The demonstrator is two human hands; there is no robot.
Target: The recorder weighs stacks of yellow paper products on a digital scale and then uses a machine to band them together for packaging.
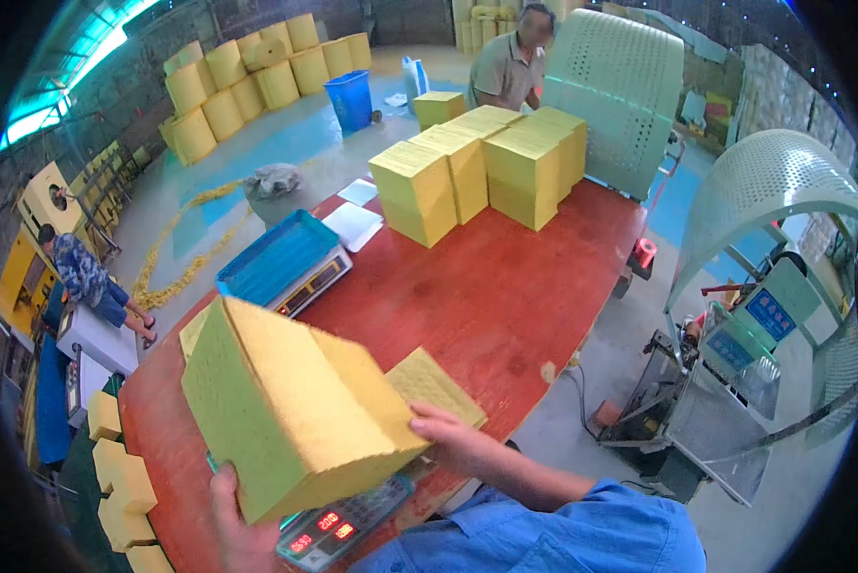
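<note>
A thick stack of yellow paper (295,401), tilted, is held between my two hands above the near part of the red table. My left hand (238,516) grips its lower left corner, with the thumb on the near side and the other fingers partly hidden. My right hand (448,435) closes on its right end. Just below the stack, near my body, a digital scale (353,520) shows lit red digits; its weighing surface is mostly covered. A low pile of yellow sheets (439,387) lies beyond my right hand.
A second scale with a blue tray (281,258) and white sheets (354,224) sit on the red table (467,306). Several yellow stacks (415,191) stand at its far end, near a co-worker (510,72). More stacks (123,482) line the left; perforated-guard machinery (763,210) stands right.
</note>
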